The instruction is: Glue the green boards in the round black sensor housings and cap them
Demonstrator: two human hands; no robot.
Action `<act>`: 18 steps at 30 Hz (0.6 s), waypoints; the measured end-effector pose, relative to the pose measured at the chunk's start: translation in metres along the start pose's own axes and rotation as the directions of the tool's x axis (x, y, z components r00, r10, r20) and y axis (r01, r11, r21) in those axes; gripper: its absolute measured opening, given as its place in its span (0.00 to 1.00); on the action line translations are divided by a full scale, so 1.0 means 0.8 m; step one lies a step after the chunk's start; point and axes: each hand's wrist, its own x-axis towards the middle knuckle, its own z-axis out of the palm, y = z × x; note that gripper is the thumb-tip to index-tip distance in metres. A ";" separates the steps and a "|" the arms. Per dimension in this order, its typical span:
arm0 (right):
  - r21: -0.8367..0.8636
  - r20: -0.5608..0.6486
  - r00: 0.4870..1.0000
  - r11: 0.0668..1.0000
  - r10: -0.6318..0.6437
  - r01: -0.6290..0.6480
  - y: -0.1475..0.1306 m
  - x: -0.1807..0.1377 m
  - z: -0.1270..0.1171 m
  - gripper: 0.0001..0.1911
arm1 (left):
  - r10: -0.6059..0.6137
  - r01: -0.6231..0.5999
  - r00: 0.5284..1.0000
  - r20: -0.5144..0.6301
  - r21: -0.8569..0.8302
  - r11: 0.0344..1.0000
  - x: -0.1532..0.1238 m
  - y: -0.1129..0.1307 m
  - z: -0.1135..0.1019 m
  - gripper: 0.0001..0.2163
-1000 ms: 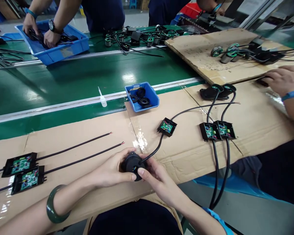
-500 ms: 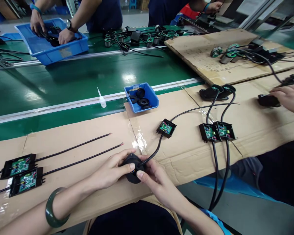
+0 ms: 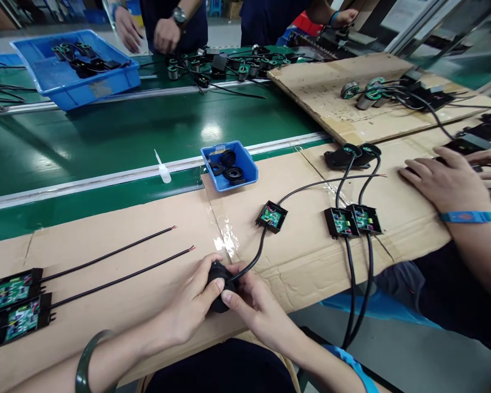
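Between my two hands is a round black plastic housing (image 3: 217, 302), close to the near edge of the cardboard. My left hand (image 3: 196, 292) wraps around its left side, thumb on top. On the other side my right hand (image 3: 249, 295) grips it where a black cable (image 3: 258, 256) comes out, with the thumb pressing on the top. That cable runs up to a small open black box with a green circuit board (image 3: 271, 216). The housing's underside and most of my fingertips are hidden.
A blue bin (image 3: 229, 166) of black round parts and a white nozzle bottle (image 3: 163, 172) sit ahead. Boxed boards lie left (image 3: 22, 319) and right (image 3: 366, 219). A co-worker's hand (image 3: 445, 180) rests at right. Across the green belt stands a larger blue tray (image 3: 94, 90).
My hands still grip the housing, with little shift. Across the belt, a co-worker's hands have left the blue tray. At right, another co-worker's hand has reached further onto the cardboard.
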 end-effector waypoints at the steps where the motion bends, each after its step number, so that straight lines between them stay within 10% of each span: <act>1: 0.001 -0.006 1.000 1.000 0.007 -0.007 0.001 0.000 0.001 0.23 | -0.001 0.001 1.000 0.000 -0.004 1.000 0.000 0.000 0.000 0.25; 8: -0.010 0.157 0.987 1.000 -0.026 0.028 -0.021 0.004 -0.014 0.29 | 0.062 -0.050 0.997 0.050 -0.216 0.975 0.007 -0.009 -0.011 0.24; 12: -0.313 0.223 0.973 0.950 0.064 0.009 -0.040 0.025 -0.089 0.25 | 0.025 -0.004 0.998 0.064 -0.312 0.950 0.003 -0.001 -0.026 0.28; 15: -0.757 -0.178 0.948 0.652 -0.263 0.039 -0.029 0.061 -0.178 0.23 | -0.083 0.091 0.996 0.038 -0.366 0.926 -0.003 0.006 -0.036 0.30; 18: -0.941 -0.067 0.806 0.306 -0.588 0.145 0.000 0.108 -0.250 0.26 | -0.190 0.178 0.982 0.016 -0.432 0.884 -0.007 0.007 -0.044 0.30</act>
